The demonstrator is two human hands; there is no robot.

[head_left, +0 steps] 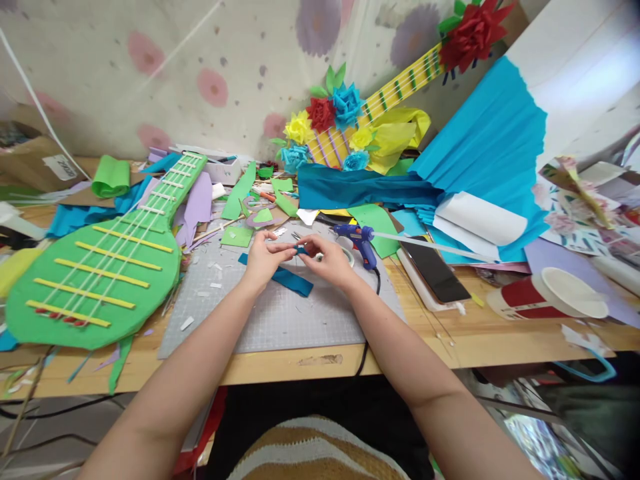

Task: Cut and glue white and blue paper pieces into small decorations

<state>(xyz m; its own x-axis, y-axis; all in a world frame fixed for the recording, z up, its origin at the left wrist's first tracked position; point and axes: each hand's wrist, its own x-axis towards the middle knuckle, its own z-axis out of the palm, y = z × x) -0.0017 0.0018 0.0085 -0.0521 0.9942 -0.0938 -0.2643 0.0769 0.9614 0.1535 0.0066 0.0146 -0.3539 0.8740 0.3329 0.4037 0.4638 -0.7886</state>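
My left hand [266,257] and my right hand [327,259] meet over a grey cutting mat [280,313]. Both pinch the same small piece of blue crepe paper [301,250] between their fingertips. A longer strip of blue crepe paper [291,280] lies on the mat just under my hands. A blue glue gun [357,239] rests right of my right hand, its black cord running off the table's front edge.
A green paper guitar [100,267] with yellow bars lies at left. Behind stand a flowered yellow guitar [360,120] and a big blue crepe fan [480,153]. A dark phone [433,270] and a tipped red cup [545,297] lie at right. Paper scraps litter the wooden table [475,340].
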